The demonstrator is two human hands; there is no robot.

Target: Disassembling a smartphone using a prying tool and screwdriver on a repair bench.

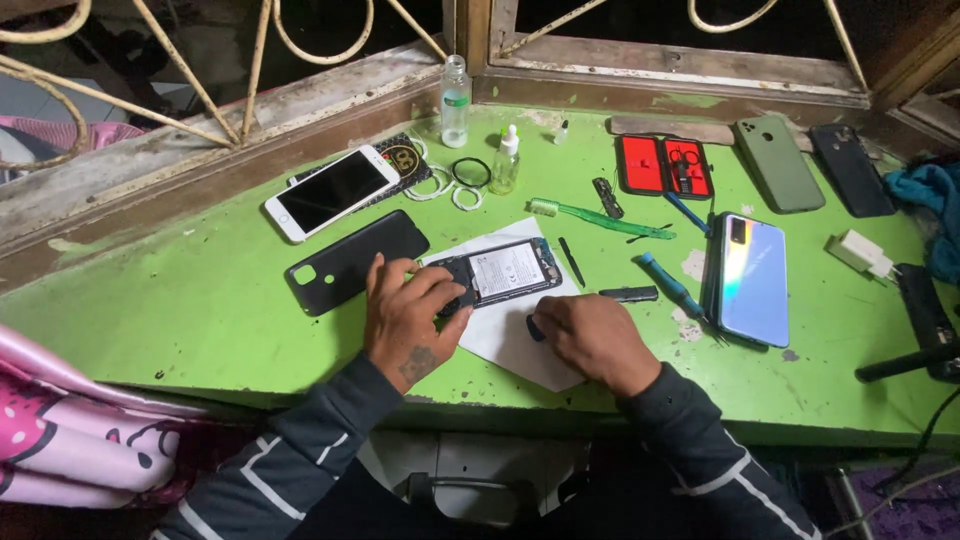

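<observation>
On the green painted table (200, 310), the left hand (408, 318) presses an opened black phone (498, 272); the right hand (590, 338), just right of it, grips a small dark tool (536, 327).

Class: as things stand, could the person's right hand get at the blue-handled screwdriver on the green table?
Probably yes: the blue-handled screwdriver lies just beyond the right hand, on bare green table, with nothing between them.

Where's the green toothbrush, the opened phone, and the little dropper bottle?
green toothbrush (600, 218), head view, middle of its handle.
opened phone (505, 270), head view, on the exposed white battery label.
dropper bottle (505, 165), head view, on its clear body under the white cap.
</observation>
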